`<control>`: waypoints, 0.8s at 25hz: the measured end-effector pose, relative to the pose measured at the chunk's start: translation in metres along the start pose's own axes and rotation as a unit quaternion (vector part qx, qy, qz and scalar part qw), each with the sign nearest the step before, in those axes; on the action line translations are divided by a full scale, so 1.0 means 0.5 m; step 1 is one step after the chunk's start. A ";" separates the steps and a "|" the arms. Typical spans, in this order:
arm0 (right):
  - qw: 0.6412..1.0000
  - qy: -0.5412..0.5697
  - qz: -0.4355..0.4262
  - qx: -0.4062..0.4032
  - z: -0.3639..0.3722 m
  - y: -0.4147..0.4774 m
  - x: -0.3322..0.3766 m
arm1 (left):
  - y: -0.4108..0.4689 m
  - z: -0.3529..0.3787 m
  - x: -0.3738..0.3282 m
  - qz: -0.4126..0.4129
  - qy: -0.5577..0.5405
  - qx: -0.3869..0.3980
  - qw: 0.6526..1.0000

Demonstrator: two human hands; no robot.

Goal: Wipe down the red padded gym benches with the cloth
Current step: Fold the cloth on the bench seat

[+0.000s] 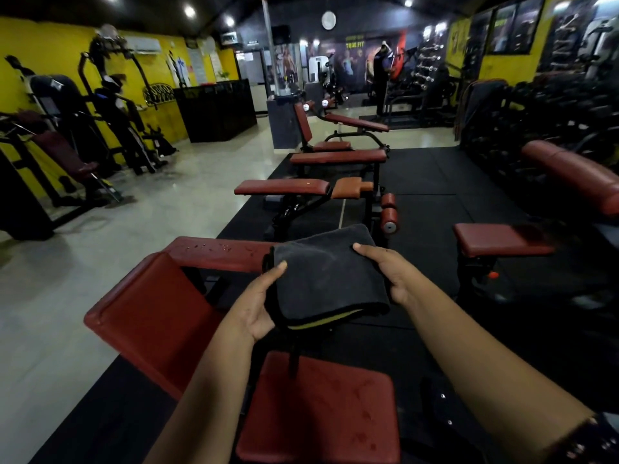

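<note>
Hands: two are seen, both bare, reaching forward.
Left hand: closed on the cloth's left edge, the thumb laid on top and the fingers underneath.
Right hand: the cloth's right edge is gripped, thumb on top; the fingers are hidden below.
Cloth: one, dark grey, folded, with a yellow-green layer shown at its near edge; it is held in the air over the nearest bench.
Nearest bench: three red pads are counted, namely a seat, a sloped pad and a top pad speckled with drops.
Row ahead: two flat red benches are lined up on the black mat.
Foam rollers: two, red, beside the first flat bench.
Wall clock: one.
</note>
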State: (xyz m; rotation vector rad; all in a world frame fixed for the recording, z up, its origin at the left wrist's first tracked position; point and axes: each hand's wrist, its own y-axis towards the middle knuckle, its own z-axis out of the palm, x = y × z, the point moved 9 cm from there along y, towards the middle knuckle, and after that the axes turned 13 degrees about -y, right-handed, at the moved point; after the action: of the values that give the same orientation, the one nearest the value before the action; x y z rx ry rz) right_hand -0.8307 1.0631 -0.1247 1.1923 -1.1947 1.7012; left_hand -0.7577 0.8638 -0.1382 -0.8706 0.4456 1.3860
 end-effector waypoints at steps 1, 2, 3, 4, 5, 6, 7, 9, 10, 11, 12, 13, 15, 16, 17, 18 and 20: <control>1.000 -0.006 -0.002 0.009 0.000 0.003 -0.001 | 0.006 -0.002 0.000 0.013 0.005 0.000 1.000; 0.999 -0.030 -0.015 0.015 0.000 0.007 0.001 | 0.012 -0.005 -0.003 0.029 0.018 -0.007 0.999; 0.997 -0.073 -0.033 0.011 0.000 0.013 0.005 | 0.018 -0.011 -0.009 0.053 0.045 -0.020 0.997; 0.990 -0.129 -0.053 -0.002 0.001 0.017 0.010 | 0.024 -0.017 -0.016 0.081 0.088 -0.037 0.992; 0.979 -0.190 -0.075 -0.020 0.004 0.019 0.016 | 0.026 -0.017 -0.025 0.110 0.141 -0.049 0.983; 0.963 -0.247 -0.097 -0.043 0.008 0.018 0.026 | 0.024 -0.011 -0.032 0.134 0.188 -0.054 0.972; 0.945 -0.296 -0.116 -0.070 0.011 0.014 0.036 | 0.022 0.001 -0.034 0.148 0.223 -0.044 0.963; 0.906 -0.378 -0.152 -0.118 0.026 -0.006 0.061 | 0.010 0.037 -0.027 0.162 0.265 -0.005 0.950; 0.885 -0.411 -0.173 -0.134 0.040 -0.018 0.072 | 0.005 0.057 -0.022 0.167 0.282 0.014 0.945; 0.868 -0.434 -0.193 -0.144 0.055 -0.029 0.080 | 0.004 0.071 -0.016 0.173 0.291 0.026 0.941; 0.857 -0.447 -0.211 -0.145 0.074 -0.040 0.086 | 0.005 0.081 -0.011 0.179 0.295 0.034 0.938; 0.852 -0.455 -0.222 -0.134 0.095 -0.049 0.088 | 0.009 0.087 -0.006 0.182 0.290 0.036 0.939; 0.849 -0.468 -0.230 -0.084 0.138 -0.060 0.079 | 0.015 0.088 0.003 0.186 0.256 0.026 0.948; 0.849 -0.472 -0.230 -0.058 0.155 -0.063 0.072 | 0.018 0.083 0.006 0.187 0.220 0.015 0.957; 0.850 -0.475 -0.226 -0.033 0.168 -0.066 0.065 | 0.020 0.078 0.012 0.179 0.174 0.012 0.968; 0.847 -0.484 -0.219 -0.010 0.179 -0.070 0.059 | 0.021 0.073 0.020 0.159 0.121 0.016 0.980; 0.828 -0.513 -0.224 0.033 0.202 -0.085 0.046 | 0.016 0.064 0.030 0.116 0.032 0.014 0.993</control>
State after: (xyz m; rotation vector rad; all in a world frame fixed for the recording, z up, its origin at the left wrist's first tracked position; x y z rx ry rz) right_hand -0.7710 0.9810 -0.0772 2.3498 -1.2493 0.6826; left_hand -0.7695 0.8972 -0.1314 -0.8628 0.6287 1.5633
